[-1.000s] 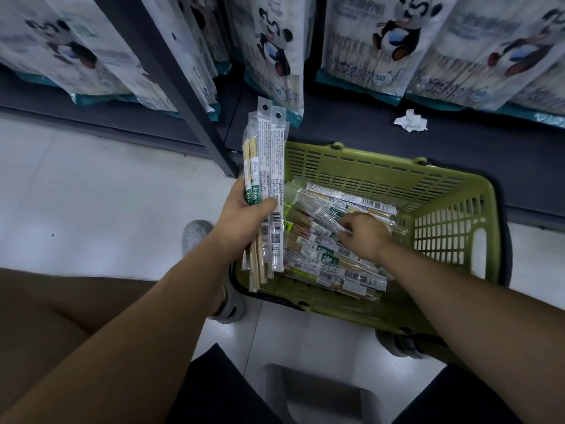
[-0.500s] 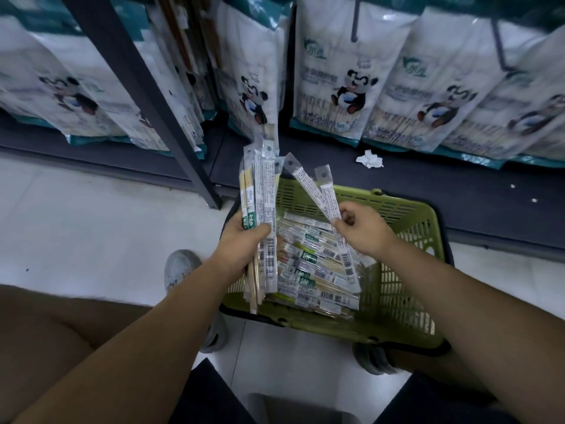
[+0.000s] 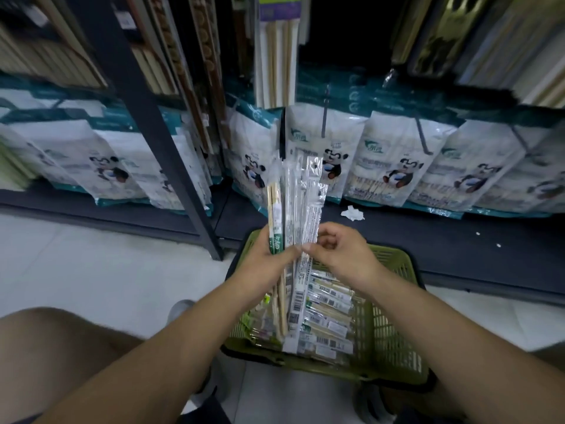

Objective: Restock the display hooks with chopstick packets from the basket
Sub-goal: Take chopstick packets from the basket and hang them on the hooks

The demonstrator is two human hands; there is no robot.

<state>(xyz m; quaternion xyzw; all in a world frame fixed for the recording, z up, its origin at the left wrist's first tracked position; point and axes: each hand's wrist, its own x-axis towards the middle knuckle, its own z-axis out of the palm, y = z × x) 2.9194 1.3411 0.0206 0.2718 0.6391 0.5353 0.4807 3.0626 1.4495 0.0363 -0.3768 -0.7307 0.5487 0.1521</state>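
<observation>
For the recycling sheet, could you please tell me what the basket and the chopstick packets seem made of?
The basket looks like moulded green plastic, matte, given its slotted lattice walls. The chopstick packets seem clear glossy film, glinting and crinkled, around pale sticks, probably bamboo or wood.

You have bare shelf deck (image 3: 443, 240) between the basket (image 3: 394, 332) and the panda bags (image 3: 391, 160), which wall off the back. A slanting dark post (image 3: 156, 142) blocks your left.

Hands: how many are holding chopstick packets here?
2. The left hand grips the upright bunch of packets over the basket; the right hand pinches that bunch's right edge.
</observation>
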